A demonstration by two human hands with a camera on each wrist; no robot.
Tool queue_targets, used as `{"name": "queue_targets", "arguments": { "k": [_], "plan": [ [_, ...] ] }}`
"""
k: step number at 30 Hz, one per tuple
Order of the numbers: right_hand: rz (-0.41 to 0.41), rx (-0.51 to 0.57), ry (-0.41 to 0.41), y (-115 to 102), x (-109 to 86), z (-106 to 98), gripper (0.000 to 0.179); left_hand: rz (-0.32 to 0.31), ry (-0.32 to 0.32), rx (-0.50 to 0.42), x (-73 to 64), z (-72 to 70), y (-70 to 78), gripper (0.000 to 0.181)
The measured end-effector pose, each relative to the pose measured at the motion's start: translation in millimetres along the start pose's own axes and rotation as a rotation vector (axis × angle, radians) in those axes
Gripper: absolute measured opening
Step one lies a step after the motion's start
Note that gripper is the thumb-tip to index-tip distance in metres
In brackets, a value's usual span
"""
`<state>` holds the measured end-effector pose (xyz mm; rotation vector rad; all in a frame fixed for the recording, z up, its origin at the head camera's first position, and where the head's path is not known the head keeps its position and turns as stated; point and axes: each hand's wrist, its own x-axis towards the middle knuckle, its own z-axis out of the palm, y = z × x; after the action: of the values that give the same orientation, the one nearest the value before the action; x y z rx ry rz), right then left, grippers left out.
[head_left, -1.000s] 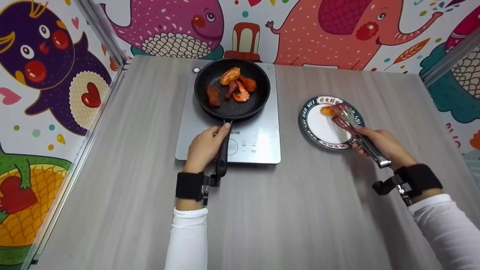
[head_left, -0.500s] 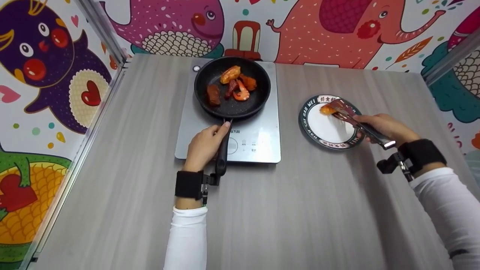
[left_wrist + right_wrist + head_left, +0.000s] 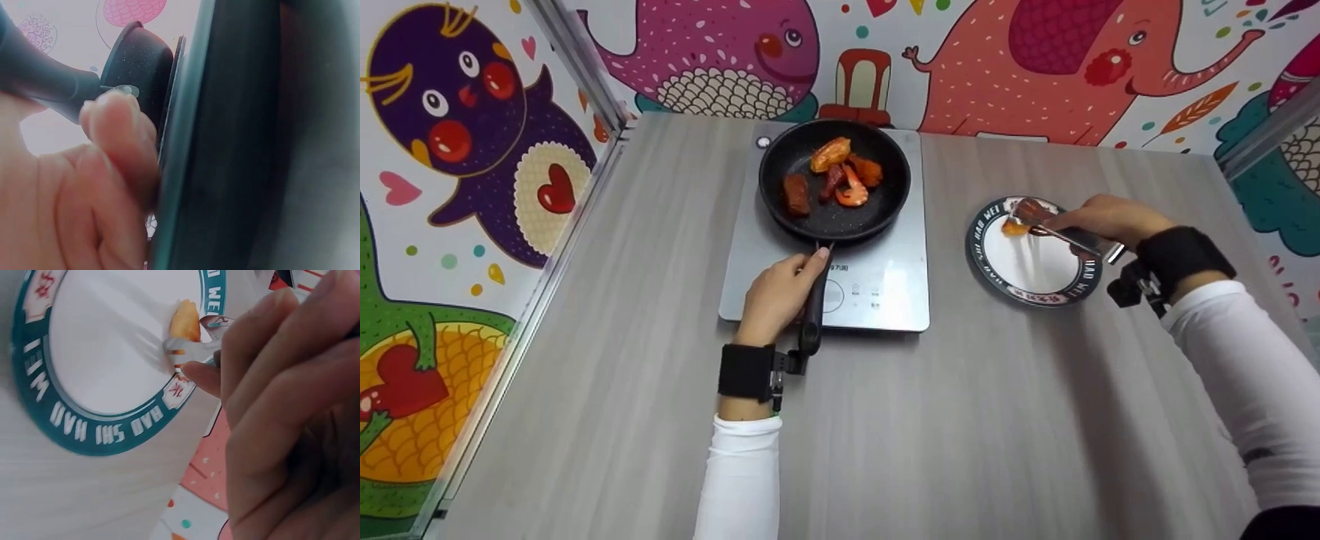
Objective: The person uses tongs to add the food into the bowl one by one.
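My left hand (image 3: 784, 292) grips the black handle (image 3: 811, 322) of a frying pan (image 3: 847, 224); in the left wrist view its fingers (image 3: 121, 126) curl beneath the handle. A shrimp (image 3: 852, 187), a golden-orange piece like a chicken wing (image 3: 831, 154) and several brown-red pieces lie in the pan. Over the far side of a green-rimmed white plate (image 3: 1027, 264), my right hand (image 3: 1117, 217) holds metal tongs (image 3: 1081, 240). The tong tips are right at a small golden-orange food piece (image 3: 185, 322) on the plate. Curled fingers hide much of the tongs in the right wrist view.
Under the pan is a silver induction cooker (image 3: 896, 300) with touch controls at its front. A grey wood-grain table (image 3: 930, 420) carries everything. Cartoon-printed walls (image 3: 855, 45) close off the back and sides, with a metal rail (image 3: 547, 225) along the left edge.
My right hand has moved toward the far side of the plate and turned over the tongs, with the tips staying near the food piece. The left hand keeps its grip on the handle.
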<state>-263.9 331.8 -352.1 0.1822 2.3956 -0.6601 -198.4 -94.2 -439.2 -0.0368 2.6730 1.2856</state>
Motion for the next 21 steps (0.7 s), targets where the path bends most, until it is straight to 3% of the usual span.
{"name": "queue_targets", "arguments": {
  "k": [9, 16, 21],
  "plan": [
    [-0.044, -0.106, 0.083, -16, 1.4, 19, 0.037, 0.004, -0.006, -0.009, -0.1, 1.3, 3.2, 0.065],
    [-0.118, -0.189, 0.202, -7, 2.2, 32, 0.034, 0.019, 0.004, 0.012, 0.1, -0.5, 0.5, 0.065],
    [-0.161, -0.145, 0.264, 7, 0.3, 42, 0.039, 0.007, 0.005, -0.009, -0.2, 0.4, 0.0, 0.063]
  ]
}}
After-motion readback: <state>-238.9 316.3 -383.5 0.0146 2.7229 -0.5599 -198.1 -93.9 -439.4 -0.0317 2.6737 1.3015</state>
